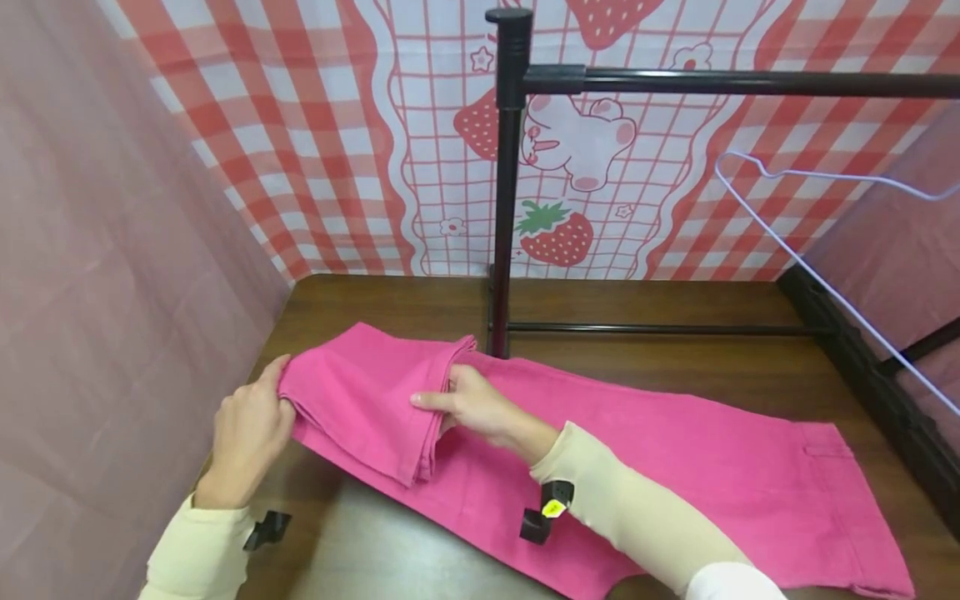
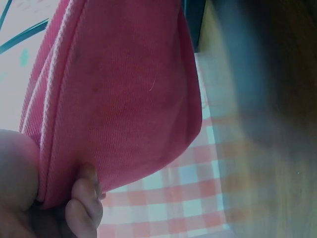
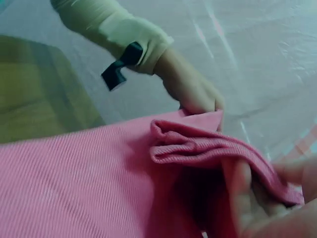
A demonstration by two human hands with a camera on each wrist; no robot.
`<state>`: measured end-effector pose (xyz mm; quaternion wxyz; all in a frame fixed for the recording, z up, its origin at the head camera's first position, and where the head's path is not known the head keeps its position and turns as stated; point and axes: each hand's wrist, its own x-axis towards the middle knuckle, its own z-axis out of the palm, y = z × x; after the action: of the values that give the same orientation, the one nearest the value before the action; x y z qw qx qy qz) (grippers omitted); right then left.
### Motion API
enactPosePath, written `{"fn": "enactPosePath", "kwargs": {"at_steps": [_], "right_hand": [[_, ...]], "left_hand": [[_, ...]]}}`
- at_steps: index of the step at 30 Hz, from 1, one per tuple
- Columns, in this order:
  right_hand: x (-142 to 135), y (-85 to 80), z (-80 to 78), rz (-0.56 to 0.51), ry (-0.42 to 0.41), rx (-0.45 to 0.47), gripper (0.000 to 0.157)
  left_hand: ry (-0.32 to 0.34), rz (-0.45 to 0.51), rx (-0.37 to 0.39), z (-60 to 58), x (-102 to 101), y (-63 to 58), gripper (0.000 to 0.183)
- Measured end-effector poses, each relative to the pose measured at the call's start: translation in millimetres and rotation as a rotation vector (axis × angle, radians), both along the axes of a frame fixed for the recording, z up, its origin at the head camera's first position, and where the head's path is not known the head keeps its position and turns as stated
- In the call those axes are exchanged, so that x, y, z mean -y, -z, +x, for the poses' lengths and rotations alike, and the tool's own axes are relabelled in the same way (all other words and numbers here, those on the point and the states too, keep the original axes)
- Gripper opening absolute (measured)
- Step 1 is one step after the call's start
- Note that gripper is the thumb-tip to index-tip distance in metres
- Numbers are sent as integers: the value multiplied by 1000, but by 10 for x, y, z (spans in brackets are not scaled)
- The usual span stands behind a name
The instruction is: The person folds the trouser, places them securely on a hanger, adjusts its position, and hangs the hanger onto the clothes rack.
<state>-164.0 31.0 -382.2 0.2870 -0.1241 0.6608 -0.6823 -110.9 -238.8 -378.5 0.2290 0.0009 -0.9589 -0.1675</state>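
A pair of pink pants [image 1: 660, 467] stretches across the table, waistband at the right, with the leg end folded back over itself at the left. My left hand [image 1: 251, 429] pinches the fold's outer corner; in the left wrist view its thumb and curled fingers [image 2: 84, 203] grip the pink cloth. My right hand [image 1: 480, 406] holds the stacked leg hems, thumb on top and fingers underneath. Seen from the right wrist, the layered hems [image 3: 198, 148] sit between thumb and fingers, raised above the lower cloth.
A black garment rack [image 1: 506, 208] stands behind the pants, its base bar along the table [image 1: 390, 296]. At the right hangs a lavender wire hanger [image 1: 817, 275]. Checked strawberry fabric [image 1: 315, 142] covers the back, and a pinkish curtain [image 1: 112, 250] lines the left side.
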Motion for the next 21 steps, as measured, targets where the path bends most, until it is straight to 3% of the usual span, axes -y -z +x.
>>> {"fn": "enactPosePath", "kwargs": {"at_steps": [7,15,21], "right_hand": [[-82,-58,1,-109,192,121,18],[-303,-126,40,-157,216,152,10],[-414,-243,84,-157,220,130,17]], "left_hand": [[-12,3,103,17,-28,80,47],[9,-15,188,71,-111,204,46],[26,-42,213,85,-161,268,50]]}}
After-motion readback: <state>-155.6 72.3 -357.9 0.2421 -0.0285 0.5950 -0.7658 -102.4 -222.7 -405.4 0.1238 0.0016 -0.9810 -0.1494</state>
